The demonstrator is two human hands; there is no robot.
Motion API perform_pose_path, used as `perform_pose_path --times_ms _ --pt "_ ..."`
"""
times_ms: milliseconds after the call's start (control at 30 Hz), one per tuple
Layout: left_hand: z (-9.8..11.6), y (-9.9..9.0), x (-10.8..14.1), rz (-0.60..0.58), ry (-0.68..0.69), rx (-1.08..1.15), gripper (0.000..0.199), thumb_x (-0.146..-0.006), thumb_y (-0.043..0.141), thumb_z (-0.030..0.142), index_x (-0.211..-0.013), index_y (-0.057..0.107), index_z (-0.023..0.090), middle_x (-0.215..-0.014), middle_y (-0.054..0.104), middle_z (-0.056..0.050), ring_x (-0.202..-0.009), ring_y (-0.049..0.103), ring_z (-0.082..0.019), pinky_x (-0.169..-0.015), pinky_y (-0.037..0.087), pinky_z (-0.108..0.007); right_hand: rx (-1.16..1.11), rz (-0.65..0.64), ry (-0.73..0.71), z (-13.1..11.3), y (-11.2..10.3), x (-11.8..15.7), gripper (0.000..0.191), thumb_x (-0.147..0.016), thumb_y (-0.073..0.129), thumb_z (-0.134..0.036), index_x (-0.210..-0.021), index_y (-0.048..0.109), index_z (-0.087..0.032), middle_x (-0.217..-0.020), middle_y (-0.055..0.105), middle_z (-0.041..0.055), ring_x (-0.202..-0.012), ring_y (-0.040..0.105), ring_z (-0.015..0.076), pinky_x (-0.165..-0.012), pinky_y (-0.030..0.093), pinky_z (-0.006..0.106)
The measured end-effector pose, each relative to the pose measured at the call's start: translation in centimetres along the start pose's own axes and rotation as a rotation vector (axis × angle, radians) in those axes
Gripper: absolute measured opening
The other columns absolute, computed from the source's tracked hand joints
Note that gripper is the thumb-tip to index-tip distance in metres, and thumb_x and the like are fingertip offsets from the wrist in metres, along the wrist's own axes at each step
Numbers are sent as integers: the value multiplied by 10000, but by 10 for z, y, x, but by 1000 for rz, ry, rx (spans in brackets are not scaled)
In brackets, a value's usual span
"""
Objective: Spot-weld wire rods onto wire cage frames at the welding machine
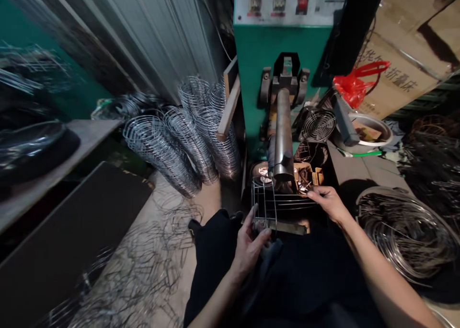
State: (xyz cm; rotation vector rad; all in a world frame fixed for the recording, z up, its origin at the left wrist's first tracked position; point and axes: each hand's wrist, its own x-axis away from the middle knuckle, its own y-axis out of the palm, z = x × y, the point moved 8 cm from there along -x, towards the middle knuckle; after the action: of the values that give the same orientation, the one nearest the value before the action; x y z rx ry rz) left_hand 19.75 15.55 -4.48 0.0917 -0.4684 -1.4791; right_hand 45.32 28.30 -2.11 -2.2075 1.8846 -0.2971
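**Two hands on a wire frame under the welding arm**

Two bare hands hold a small wire frame (265,202) just below the tip of the thick metal arm (283,136) that sticks out of the green machine (258,69). The left hand (249,241) is at the lower left corner of the frame, with its thumb and fingers closed on the bottom wires. The right hand (328,202) is at the right side, palm down, and its fingertips press together on the long wires that run out of the frame to the right. The frame stands upright, in front of the person's dark lap, and its top almost touches the end of the arm.

Behind the frame, at the foot of the machine, there is a small fan guard (318,125) and a box of small brown parts (309,174). At the left of the machine, stacks of round wire rings (187,141) lean on each other on the floor. At the right edge a coil of loose wire (406,232) lies near the right forearm. A red plastic bag (354,86) hangs beside cardboard (402,69) further back.
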Motion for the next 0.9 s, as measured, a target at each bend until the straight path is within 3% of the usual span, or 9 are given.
perform_pose_path --times_ms 233,500,700,900 --pt "0 3 -6 10 20 -1 883 -794 774 383 -1543 336 221 -699 538 36 -588 500 -97 -587 469 -224 31 -13 -10 -1 2 -11 658 -737 705 -663 -520 292 -200 -574 239 -43 -571 229 111 -546 209 272" --pt "0 2 -13 13 51 -42 817 -798 772 363 -1513 401 226 -727 567 33 -645 522 -100 -680 479 -230 44 -22 -16 -1 0 -17 643 -749 696 -653 -505 315 -197 -578 261 -36 -584 245 117 -558 205 273" --pt "0 9 -18 -27 30 6 863 -804 762 377 -1538 342 207 -666 525 56 -559 500 -87 -574 472 -217 22 -5 -19 -1 -3 -20 656 -732 722 -644 -508 293 -202 -573 256 -41 -576 243 114 -555 207 276" --pt "0 9 -22 -25 24 50 890 -791 778 362 -1544 326 214 -664 508 63 -575 495 -80 -577 469 -206 30 11 -64 -5 -9 -21 597 -773 726 -565 -506 338 -198 -564 291 -42 -566 286 118 -565 250 275"
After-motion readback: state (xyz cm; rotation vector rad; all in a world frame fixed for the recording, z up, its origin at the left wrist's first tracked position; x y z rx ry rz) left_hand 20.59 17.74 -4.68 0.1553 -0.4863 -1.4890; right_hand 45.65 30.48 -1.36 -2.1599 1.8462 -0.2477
